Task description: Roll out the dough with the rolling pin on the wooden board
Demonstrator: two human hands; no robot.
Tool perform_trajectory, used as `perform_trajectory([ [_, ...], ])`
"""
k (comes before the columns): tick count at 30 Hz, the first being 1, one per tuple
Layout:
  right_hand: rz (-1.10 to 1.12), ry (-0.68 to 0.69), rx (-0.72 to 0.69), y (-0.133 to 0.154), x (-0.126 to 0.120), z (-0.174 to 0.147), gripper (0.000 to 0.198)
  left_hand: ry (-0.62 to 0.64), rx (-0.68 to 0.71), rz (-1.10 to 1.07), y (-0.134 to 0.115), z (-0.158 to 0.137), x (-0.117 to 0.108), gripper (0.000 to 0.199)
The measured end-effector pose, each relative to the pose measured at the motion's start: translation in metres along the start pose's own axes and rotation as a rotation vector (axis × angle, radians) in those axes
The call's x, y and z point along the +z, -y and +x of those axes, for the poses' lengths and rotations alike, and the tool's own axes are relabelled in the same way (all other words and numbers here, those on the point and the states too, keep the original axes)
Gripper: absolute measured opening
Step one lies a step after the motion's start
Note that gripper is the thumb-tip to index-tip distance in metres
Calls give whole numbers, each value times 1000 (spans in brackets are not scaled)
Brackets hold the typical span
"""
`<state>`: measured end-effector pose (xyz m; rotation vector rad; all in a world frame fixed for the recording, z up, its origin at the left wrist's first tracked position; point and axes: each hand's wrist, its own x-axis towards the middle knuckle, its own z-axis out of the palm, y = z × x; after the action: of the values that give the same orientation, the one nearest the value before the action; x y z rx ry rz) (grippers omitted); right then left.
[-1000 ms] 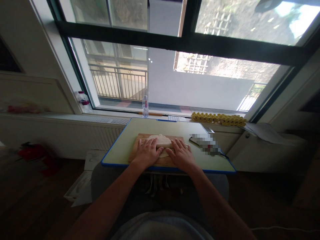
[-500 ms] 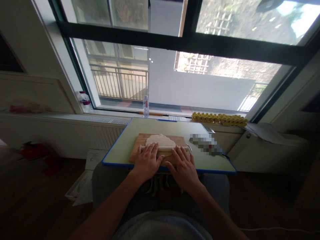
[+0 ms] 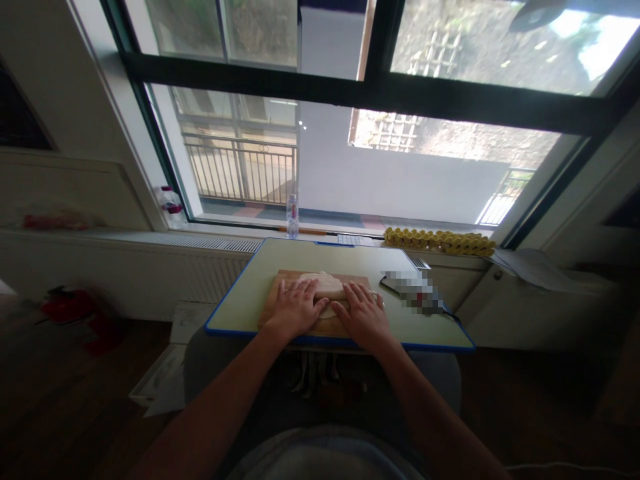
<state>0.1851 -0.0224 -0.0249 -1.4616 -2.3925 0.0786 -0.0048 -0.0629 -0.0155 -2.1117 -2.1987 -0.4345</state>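
Note:
Both my hands lie palm down over a pale rolling pin (image 3: pixel 331 295) that runs crosswise on a wooden cutting board (image 3: pixel 269 303). My left hand (image 3: pixel 296 307) is flat on its left part, fingers stretched forward and thumb pointing inward. On the right part rests my right hand (image 3: pixel 364 312), fingers likewise stretched and a little apart, neither hand wrapped round the pin. Under the pin is a flattened sheet of dough (image 3: pixel 320 281), showing beyond it and also on the near side between my thumbs. My palms hide most of the pin.
The board sits on a small blue-edged table (image 3: pixel 240 293) across my lap. A blurred-out object (image 3: pixel 413 290) lies at its right. On the windowsill are a clear bottle (image 3: pixel 293 217) and a yellow braided strip (image 3: pixel 440 241). A red fire extinguisher (image 3: pixel 75 313) is on the left.
My hands and the rolling pin have moved slightly forward over the dough. Less dough shows beyond the pin and more on the near side.

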Motion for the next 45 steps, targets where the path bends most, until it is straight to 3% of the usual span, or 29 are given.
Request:
perform_trajectory([
  [11, -21, -23, -46, -3, -4, -39, 70, -73, 81, 21, -4, -51, 3, 67],
  [14, -14, -5, -28, -3, -5, -31, 67, -49, 64, 25, -3, -45, 1, 67],
  [20, -9, 24, 16, 0, -3, 2, 67, 0, 13, -4, 2, -5, -2, 67],
  [23, -17, 17, 19, 2, -1, 3, 68, 24, -5, -17, 4, 7, -2, 65],
  [26, -39, -23, -6, 4, 3, -13, 69, -1, -11, -4, 2, 0, 0, 65],
  [30, -45, -47, -47, 3, 6, -41, 72, -87, 13, 43, -4, -31, 4, 66],
  [34, -38, -39, -49, 1, 4, -48, 73, -117, 39, 69, -7, -51, 7, 66],
  [45, -9, 16, -4, 3, -2, -3, 71, -49, -15, -13, 0, -3, 4, 66],
])
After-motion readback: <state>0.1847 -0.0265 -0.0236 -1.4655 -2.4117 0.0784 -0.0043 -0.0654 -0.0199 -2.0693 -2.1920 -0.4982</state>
